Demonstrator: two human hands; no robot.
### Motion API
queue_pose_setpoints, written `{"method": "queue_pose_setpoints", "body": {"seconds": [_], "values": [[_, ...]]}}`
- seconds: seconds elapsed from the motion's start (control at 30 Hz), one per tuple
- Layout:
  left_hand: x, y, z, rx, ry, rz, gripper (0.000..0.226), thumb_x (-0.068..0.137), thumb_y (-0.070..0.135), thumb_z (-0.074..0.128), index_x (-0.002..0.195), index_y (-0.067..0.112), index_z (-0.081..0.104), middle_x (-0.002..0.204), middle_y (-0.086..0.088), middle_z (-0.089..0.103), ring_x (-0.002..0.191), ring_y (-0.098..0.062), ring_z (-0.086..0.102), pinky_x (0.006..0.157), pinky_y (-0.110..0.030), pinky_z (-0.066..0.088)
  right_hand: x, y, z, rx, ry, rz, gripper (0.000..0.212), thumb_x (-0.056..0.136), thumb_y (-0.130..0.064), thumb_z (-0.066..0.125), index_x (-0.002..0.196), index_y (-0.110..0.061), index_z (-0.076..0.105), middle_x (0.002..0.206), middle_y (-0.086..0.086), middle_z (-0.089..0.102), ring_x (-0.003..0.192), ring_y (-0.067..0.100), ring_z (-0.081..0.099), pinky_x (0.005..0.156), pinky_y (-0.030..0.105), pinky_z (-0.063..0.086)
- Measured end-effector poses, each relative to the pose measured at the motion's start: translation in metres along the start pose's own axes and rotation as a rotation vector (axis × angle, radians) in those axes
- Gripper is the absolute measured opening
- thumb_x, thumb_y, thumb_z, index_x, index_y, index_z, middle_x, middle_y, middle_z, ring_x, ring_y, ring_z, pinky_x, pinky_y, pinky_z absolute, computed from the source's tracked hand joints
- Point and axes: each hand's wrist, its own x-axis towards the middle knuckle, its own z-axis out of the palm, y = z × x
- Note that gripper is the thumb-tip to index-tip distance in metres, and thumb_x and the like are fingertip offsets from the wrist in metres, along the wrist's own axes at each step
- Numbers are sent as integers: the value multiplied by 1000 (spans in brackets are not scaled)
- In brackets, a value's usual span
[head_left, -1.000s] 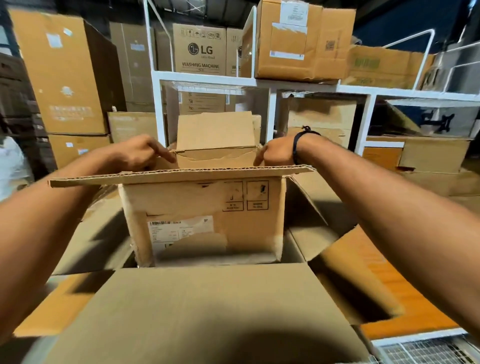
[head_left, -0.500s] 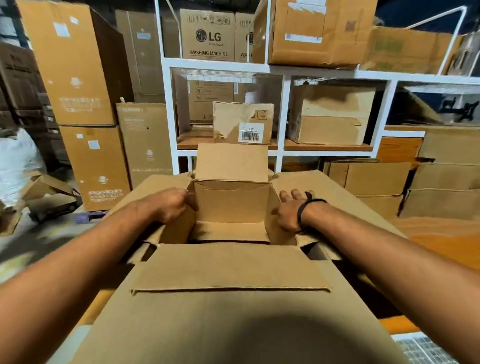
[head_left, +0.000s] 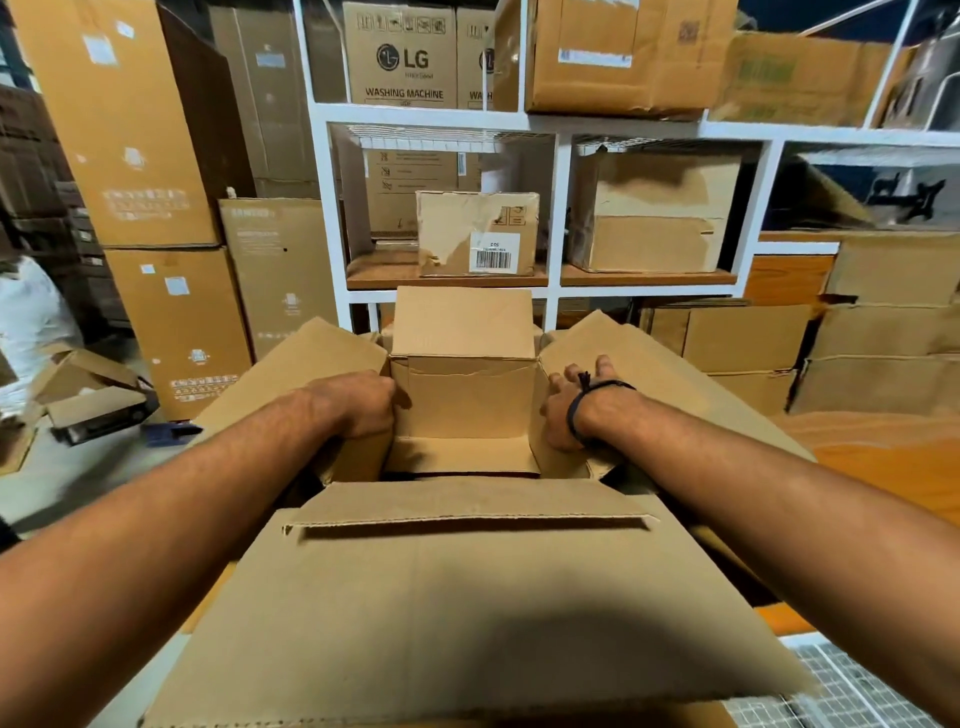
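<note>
Box (head_left: 470, 410) upright, mouth facing up

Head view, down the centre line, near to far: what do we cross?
large carton's near flap → small open box → its raised far flap → barcode-labelled box on the white rack → LG washing machine carton behind the rack

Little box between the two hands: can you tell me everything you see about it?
The little box is plain brown corrugated cardboard, a bit creased on its far wall. Its top is open: the far flap stands up and the inside shows only bare cardboard. It sits upright, low between the spread flaps of a bigger carton. The left hand grips its left wall and the right hand holds its right wall.
</note>
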Motion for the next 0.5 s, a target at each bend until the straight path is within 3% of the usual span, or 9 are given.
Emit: {"method": "queue_pose_setpoints", "body": {"seconds": [0.1,0.23,0.37,0.5], "values": [[-2,7,-6,-96,18,21,48,97,34,44,145,32,35,147,-2,43,135,-21,39,113,-37,29,-5,2,-5,-10,20,-50,60,90,-34,44,148,-28,30,160,8,11,147,30,4,111,65,1],[-8,17,-19,-190,27,66,56,96,48,40,147,30,29,150,-3,39,137,-22,36,115,-37,26,-16,3,-12,31,127,-134,60,89,-44,46,147,-34,31,161,6,9,148,28,3,114,61,0],[-25,26,-22,140,11,-10,55,93,54,42,142,30,40,146,4,45,135,-19,40,115,-44,25,-30,3,-13,-67,176,-165,63,88,-58,45,145,-34,34,158,3,21,147,27,12,114,61,4],[-30,15,-9,347,-117,-91,58,89,63,38,139,33,44,147,3,44,139,-18,34,118,-50,9,-26,14,0,-127,40,-111,72,82,-67,50,144,-32,38,154,1,31,145,25,20,114,56,4]]}}
